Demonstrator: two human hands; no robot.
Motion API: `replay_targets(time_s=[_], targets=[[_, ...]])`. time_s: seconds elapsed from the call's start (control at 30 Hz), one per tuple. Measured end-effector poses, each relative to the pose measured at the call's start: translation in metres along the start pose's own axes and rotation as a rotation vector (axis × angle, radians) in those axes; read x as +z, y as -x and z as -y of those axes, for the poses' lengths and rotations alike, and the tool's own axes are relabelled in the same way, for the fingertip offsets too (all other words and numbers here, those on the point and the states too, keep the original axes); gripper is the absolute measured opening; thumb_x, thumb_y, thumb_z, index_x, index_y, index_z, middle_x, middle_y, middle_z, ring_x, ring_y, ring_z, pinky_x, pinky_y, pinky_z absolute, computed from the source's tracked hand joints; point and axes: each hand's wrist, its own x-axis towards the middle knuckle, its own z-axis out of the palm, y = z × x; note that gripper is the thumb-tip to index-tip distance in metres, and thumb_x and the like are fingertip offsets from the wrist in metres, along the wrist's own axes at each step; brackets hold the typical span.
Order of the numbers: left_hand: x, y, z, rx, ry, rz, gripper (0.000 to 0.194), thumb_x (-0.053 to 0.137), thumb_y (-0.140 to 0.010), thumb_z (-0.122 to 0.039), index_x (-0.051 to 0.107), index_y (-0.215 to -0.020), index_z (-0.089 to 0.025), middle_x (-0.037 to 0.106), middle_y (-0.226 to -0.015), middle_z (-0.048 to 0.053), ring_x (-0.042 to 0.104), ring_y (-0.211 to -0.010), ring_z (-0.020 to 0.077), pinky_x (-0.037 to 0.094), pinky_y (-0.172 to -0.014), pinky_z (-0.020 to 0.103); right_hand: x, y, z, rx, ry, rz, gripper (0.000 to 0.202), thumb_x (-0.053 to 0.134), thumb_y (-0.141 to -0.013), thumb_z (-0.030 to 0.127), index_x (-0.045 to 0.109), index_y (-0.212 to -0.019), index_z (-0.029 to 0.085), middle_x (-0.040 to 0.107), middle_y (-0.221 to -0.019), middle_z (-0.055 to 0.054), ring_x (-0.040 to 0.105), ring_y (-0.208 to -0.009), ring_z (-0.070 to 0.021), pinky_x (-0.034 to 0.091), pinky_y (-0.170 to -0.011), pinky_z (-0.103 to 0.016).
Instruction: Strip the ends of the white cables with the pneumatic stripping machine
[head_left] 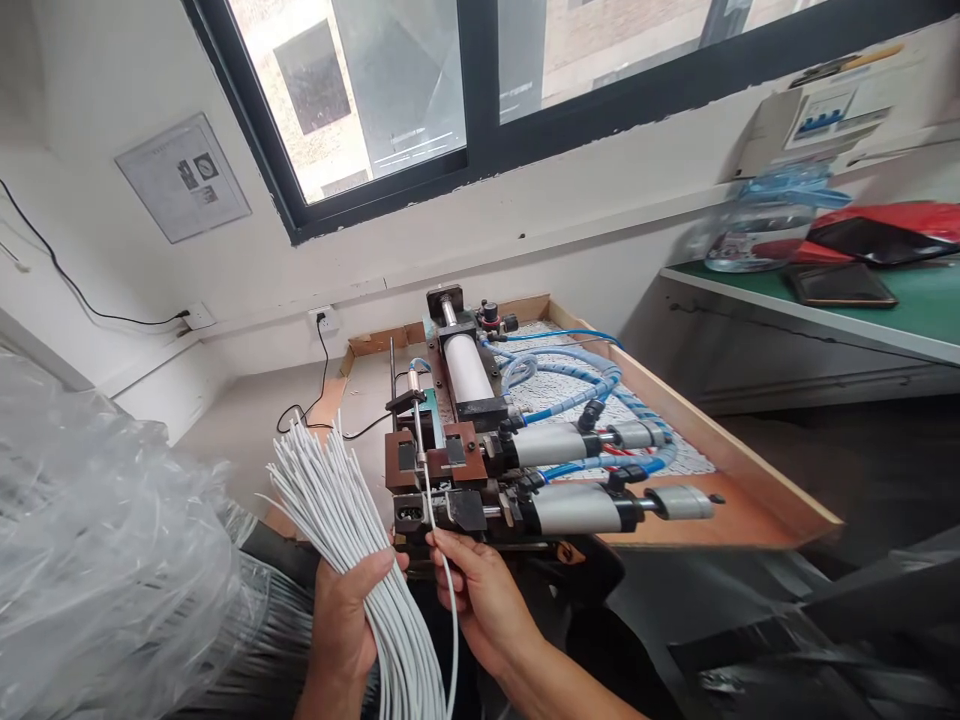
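Note:
My left hand (349, 610) is wrapped round a thick bundle of white cables (352, 520), whose loose ends fan out up and to the left. Between the thumb and fingers of my right hand (480, 590) is a single white cable (452, 620). Its upper end reaches into the front of a pneumatic machine (450, 455), between dark clamp blocks, where its tip is hidden. Two silver air cylinders (577, 508) lie sideways on the machine's right, and a larger cylinder (466, 366) points toward the back.
A wooden-rimmed tray (750, 500) surrounds the machine, with blue air hoses (600, 375) looping inside. Clear plastic wrapping (112, 560) covers more cables at left. On the right, a green table (915, 310) bears a plastic jar (761, 225) and a dark phone-like object (844, 285).

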Motion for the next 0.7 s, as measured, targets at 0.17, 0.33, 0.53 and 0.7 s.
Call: replay_targets(time_s=[0.17,0.33,0.53,0.7], targets=[[0.001,0.002,0.002,0.04,-0.015,0.0,0.02,0.069,-0.049,-0.009,0.062,-0.067,-0.013,0.062,-0.054,-0.002,0.058,-0.049,0.0122,0.046,-0.05,0.022,0.002,-0.002,-0.003,0.033,-0.031,0.006,0.022,0.07,-0.056,0.027,0.06,-0.063,0.009,0.045,-0.05,0.005,0.023,-0.036,0.0005,0.013,-0.035,-0.015],[0.004,0.008,0.0,0.086,-0.086,0.006,0.019,0.069,-0.05,-0.008,0.063,-0.067,-0.014,0.063,-0.056,-0.003,0.058,-0.051,0.0134,0.046,-0.053,0.025,0.0,0.003,-0.007,-0.031,0.077,0.046,0.023,0.066,-0.06,0.032,0.06,-0.066,0.011,0.044,-0.053,0.005,0.026,-0.04,-0.0021,0.018,-0.038,-0.017],[0.005,0.013,-0.001,0.094,-0.122,0.059,0.013,0.067,-0.052,-0.01,0.064,-0.064,-0.011,0.066,-0.059,0.002,0.059,-0.057,0.0155,0.045,-0.058,0.026,-0.009,0.021,-0.008,-0.203,0.349,0.152,0.024,0.058,-0.069,0.036,0.054,-0.06,0.014,0.038,-0.05,0.006,0.031,-0.047,-0.0062,0.027,-0.046,-0.018],[0.003,0.015,0.005,0.072,-0.133,0.074,0.014,0.067,-0.052,-0.01,0.063,-0.066,-0.013,0.064,-0.058,0.0,0.058,-0.055,0.0139,0.044,-0.057,0.025,-0.007,0.026,-0.009,-0.123,0.295,0.182,0.025,0.063,-0.064,0.037,0.05,-0.076,0.019,0.027,-0.047,0.011,0.018,-0.038,-0.0038,0.015,-0.035,-0.017]])
